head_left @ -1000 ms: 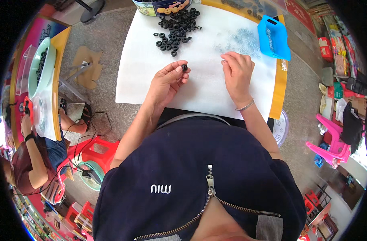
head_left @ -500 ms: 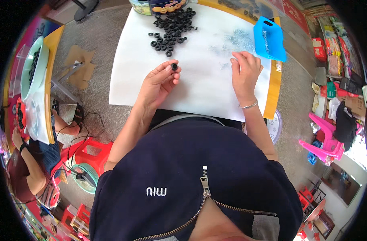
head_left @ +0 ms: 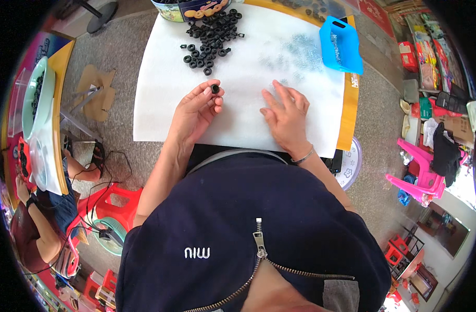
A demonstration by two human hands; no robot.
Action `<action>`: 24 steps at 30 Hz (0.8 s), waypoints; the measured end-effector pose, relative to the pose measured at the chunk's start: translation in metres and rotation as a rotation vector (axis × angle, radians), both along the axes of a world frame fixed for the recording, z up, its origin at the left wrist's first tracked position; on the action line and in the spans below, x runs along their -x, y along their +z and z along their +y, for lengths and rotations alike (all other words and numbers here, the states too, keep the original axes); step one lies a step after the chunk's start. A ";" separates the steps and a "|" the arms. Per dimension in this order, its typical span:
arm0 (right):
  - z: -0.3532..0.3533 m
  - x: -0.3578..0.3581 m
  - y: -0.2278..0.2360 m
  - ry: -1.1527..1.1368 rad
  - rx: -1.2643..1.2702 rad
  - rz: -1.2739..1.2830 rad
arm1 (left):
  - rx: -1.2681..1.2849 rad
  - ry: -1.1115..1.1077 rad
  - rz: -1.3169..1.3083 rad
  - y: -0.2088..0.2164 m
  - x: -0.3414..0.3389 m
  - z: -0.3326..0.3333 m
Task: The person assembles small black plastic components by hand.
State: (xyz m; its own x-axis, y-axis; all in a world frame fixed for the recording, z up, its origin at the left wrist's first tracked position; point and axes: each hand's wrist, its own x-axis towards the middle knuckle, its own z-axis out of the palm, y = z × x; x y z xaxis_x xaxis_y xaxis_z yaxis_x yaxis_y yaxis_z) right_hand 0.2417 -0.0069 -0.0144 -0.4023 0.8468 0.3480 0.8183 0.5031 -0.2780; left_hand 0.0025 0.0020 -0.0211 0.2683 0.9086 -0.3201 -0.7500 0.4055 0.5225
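Between the thumb and fingers of my left hand (head_left: 195,110) is a small black ring-shaped piece (head_left: 215,89), its round hole facing up. My right hand (head_left: 288,115) is over the white sheet (head_left: 243,122) with its fingers apart and nothing visible in them. Beyond its fingertips, many tiny clear bluish bits (head_left: 303,51) lie scattered on the sheet. Past my left hand is a loose heap of black ring-shaped pieces (head_left: 215,32), a few with side tabs.
A blue scoop-like tray (head_left: 351,58) with small bits inside sits at the table's right edge. A round printed tin (head_left: 190,11) stands behind the heap. At far left, another person (head_left: 42,229) sits by a side table with a pale green basin (head_left: 46,93).
My right hand has moved left, away from the blue tray and closer to my left hand. My left hand still grips the black ring-shaped piece. The whole view has shifted slightly.
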 end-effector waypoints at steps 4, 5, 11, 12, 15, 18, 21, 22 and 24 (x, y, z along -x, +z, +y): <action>-0.002 -0.018 -0.005 -0.085 -0.037 0.055 | 0.031 0.004 0.010 0.001 0.000 0.000; -0.003 -0.021 -0.006 -0.109 -0.042 0.081 | 0.034 0.005 0.008 0.000 0.001 0.001; 0.006 -0.015 -0.003 -0.218 -0.066 0.150 | 0.002 -0.003 -0.011 0.000 0.001 0.000; 0.008 -0.011 -0.002 -0.217 -0.065 0.151 | 0.006 -0.001 -0.004 0.000 0.000 0.000; 0.012 -0.002 -0.002 -0.221 -0.077 0.080 | 0.011 0.001 0.007 -0.001 0.002 -0.001; 0.014 0.002 -0.008 -0.226 -0.026 0.103 | 0.010 0.003 0.020 0.002 0.002 -0.001; 0.019 0.008 -0.011 -0.206 -0.023 0.175 | 0.019 -0.001 0.033 0.005 0.001 -0.001; 0.021 0.010 -0.007 -0.172 -0.016 0.247 | 0.029 -0.021 0.029 0.006 0.000 0.000; 0.023 0.021 0.003 -0.123 -0.006 0.329 | 0.044 -0.010 0.030 0.004 0.002 0.002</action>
